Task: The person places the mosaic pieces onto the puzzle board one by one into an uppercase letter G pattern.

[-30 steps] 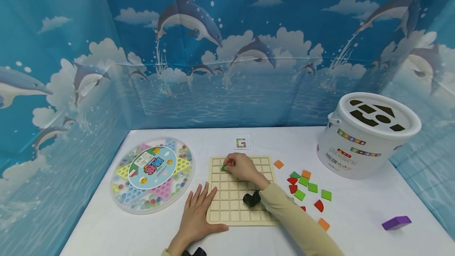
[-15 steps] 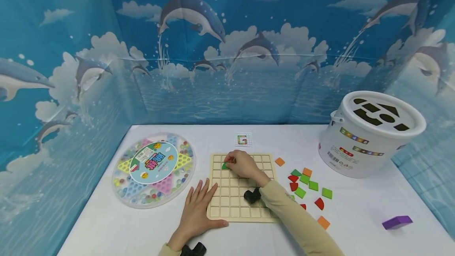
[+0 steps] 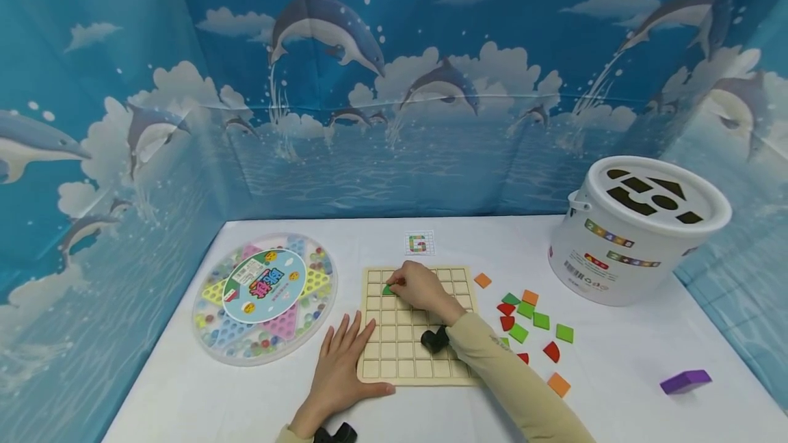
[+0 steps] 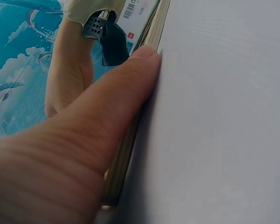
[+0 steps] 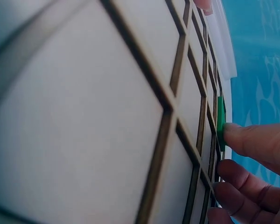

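Observation:
My right hand (image 3: 422, 286) holds a dark green quarter-circle tile (image 3: 387, 290) at its fingertips, over the upper left squares of a pale wooden grid board (image 3: 389, 348). In the right wrist view a fingertip presses against the green tile (image 5: 220, 122), which stands close over the grid; the other fingers are bent beside it. My left hand (image 3: 340, 368) lies with spread fingers at the board's lower left corner. Its fingers reach the left edge, while the left thumb (image 4: 126, 74) runs along the front edge in the left wrist view.
Right of the board lie loose green tiles (image 3: 541, 321), red quarter-circles (image 3: 551, 352) and orange squares (image 3: 559, 385). A pattern card (image 3: 420, 243) lies behind the board. A round marble game (image 3: 265, 299) sits left, a white bucket (image 3: 606, 272) back right, a purple block (image 3: 685, 382) front right.
The head view shifts slightly. My right hand stays at the same upper left squares, with the green tile turned a little in its fingertips. My left hand has not moved on the board.

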The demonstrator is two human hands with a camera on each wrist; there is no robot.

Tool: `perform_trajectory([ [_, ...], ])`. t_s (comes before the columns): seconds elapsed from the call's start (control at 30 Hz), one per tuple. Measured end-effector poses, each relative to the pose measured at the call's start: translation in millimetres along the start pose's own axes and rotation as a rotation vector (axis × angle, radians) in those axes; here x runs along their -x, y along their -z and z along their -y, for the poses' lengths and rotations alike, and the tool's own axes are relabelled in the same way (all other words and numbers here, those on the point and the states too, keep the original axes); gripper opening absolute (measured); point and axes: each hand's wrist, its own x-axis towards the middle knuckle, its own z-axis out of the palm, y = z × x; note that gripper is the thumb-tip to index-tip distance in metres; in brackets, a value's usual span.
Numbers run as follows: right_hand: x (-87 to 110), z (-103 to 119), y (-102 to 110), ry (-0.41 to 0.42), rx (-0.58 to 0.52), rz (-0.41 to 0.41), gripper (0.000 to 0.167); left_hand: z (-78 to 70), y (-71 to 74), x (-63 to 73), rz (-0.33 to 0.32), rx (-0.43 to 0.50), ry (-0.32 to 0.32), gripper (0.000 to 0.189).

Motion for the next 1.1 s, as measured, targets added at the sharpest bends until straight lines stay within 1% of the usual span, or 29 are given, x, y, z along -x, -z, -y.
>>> perform_trajectory([
  [0.07,0.7,0.7,0.0,0.005,0.018,-0.004,0.009,0.0,-0.2,0.0,-0.007,0.001,-0.006,0.109],
  [0.17,1.9,0.5,-0.1,0.011,0.025,-0.005,0.010,-0.3,-0.7,0.5,0.000,0.003,-0.003,0.108],
  [0.4,4.3,-6.5,1.3,0.075,-0.037,0.034,0.018,0.7,0.3,1.2,0.020,0.014,0.009,0.109],
  [0.53,5.9,-9.2,2.0,0.102,-0.031,0.045,0.021,1.4,0.3,0.7,0.019,0.016,0.006,0.109],
  [0.63,8.1,-9.9,3.0,0.110,-0.043,0.046,0.023,0.9,0.4,0.5,0.020,0.018,0.008,0.109],
  [0.73,12.6,-11.3,4.8,0.103,-0.081,0.050,0.026,0.1,1.0,0.6,0.023,0.023,0.011,0.109],
  [0.83,19.5,-12.6,10.0,0.098,-0.146,0.067,0.029,-0.4,1.4,0.8,0.025,0.022,0.013,0.108],
  [0.97,29.8,-15.0,23.3,0.132,-0.209,0.088,0.028,-0.5,1.5,0.6,0.028,0.017,0.016,0.108],
  [1.03,35.0,-16.9,31.3,0.145,-0.218,0.080,0.027,-0.4,1.5,0.6,0.030,0.018,0.018,0.109],
  [1.1,40.1,-20.2,39.5,0.140,-0.214,0.060,0.025,-0.2,1.5,0.6,0.029,0.014,0.018,0.109],
])
